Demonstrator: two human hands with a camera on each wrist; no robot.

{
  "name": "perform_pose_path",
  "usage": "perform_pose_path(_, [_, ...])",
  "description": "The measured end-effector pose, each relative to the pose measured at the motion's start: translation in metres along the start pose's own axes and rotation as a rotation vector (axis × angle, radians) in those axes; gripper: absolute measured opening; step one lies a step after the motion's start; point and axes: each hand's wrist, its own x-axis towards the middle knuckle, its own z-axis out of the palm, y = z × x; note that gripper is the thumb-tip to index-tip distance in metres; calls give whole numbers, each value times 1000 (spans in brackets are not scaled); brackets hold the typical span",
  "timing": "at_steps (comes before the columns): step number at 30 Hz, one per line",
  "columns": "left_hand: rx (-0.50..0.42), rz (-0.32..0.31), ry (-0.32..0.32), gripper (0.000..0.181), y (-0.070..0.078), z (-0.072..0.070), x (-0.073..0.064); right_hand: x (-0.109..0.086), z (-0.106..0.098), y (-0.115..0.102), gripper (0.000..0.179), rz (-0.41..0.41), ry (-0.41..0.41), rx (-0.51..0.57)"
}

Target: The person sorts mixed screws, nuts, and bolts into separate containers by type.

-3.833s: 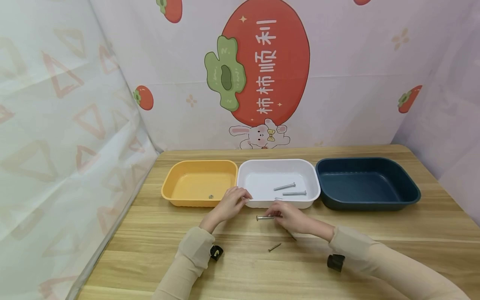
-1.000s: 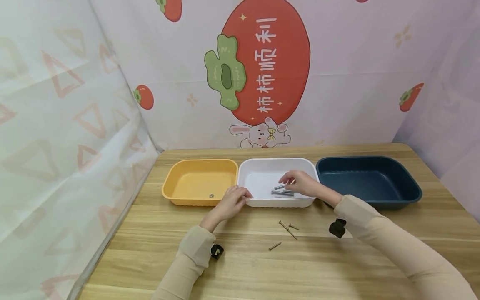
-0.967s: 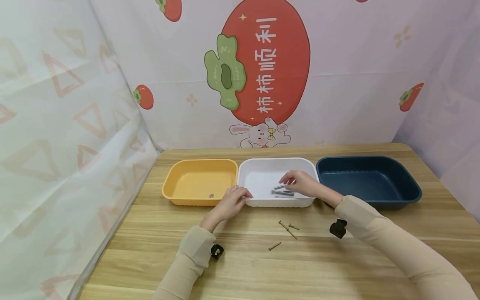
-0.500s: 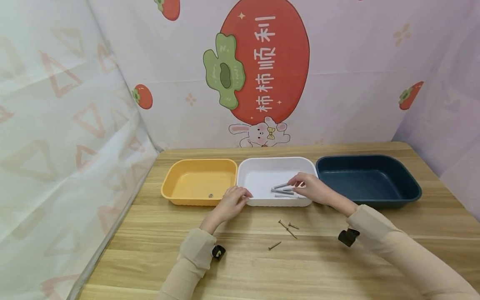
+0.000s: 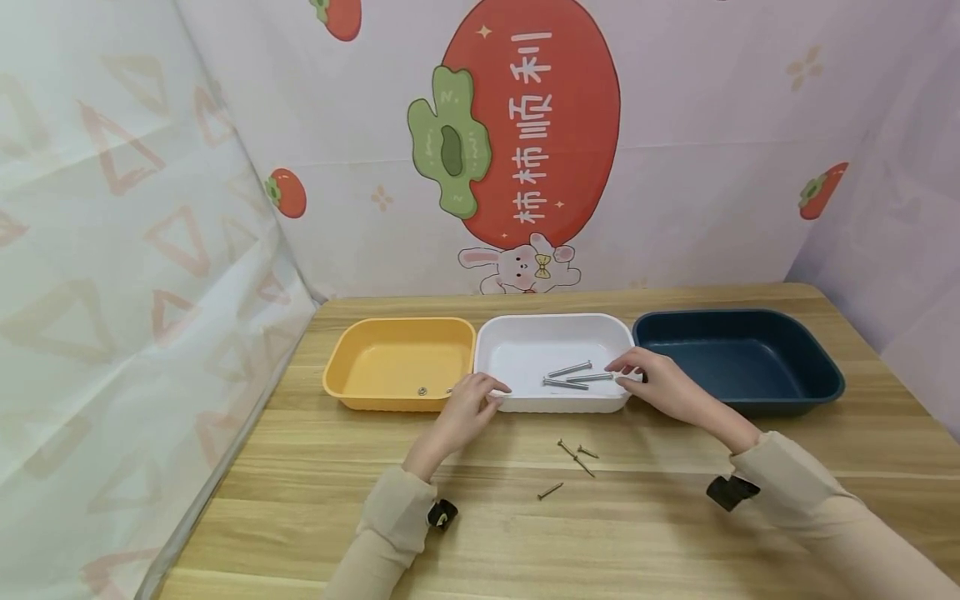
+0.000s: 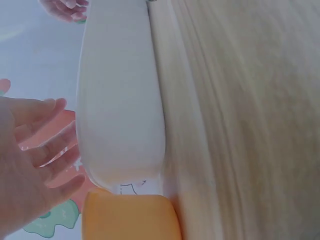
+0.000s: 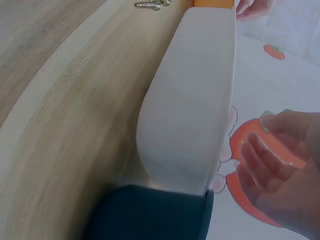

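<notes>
Behind your table (image 5: 480,558), with its light wood-grain top, hangs a pale cloth backdrop (image 5: 690,217) printed with red persimmons and a white rabbit. Along the table's far side stand three rounded rectangular trays in a row, rim close to rim: a deep dark-blue tray (image 5: 738,411) at the right, a glossy white tray (image 5: 558,406) in the middle and a yellow-orange tray (image 5: 390,404) at the left.

Your arms reach forward in beige sleeves (image 5: 397,521). Your right hand (image 5: 663,387) is over the white tray's right end, thumb and fingers apart with nothing between them. Your left hand (image 5: 467,408) is at that tray's front left corner, its fingers loosely spread and holding nothing; whether the fingertips touch the rim, you cannot tell from these views.

Three long silver metal bolts lie inside the white tray: an upper bolt (image 5: 570,369), a lower bolt (image 5: 566,384) and a right-hand bolt (image 5: 591,377), whose end is just beside your right fingertips. On the table in front are four bronze-coloured pointed screws, three bunched near one another (image 5: 587,452) and a single screw (image 5: 550,492) nearer you. Smallest, a silver metal nut (image 5: 422,391) rests in the yellow-orange tray.
</notes>
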Motion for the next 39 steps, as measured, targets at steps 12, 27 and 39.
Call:
perform_pose_path(12, [-111,70,-64,16,25,0,-7,-31,-24,12,20,63,93,-59])
perform_pose_path(27, [-149,104,-205,19,45,17,-9,-65,-42,31,20,100,191,-174])
perform_pose_path(39, [-131,131,-320,20,50,30,-12,-89,-54,47,21,120,219,-213])
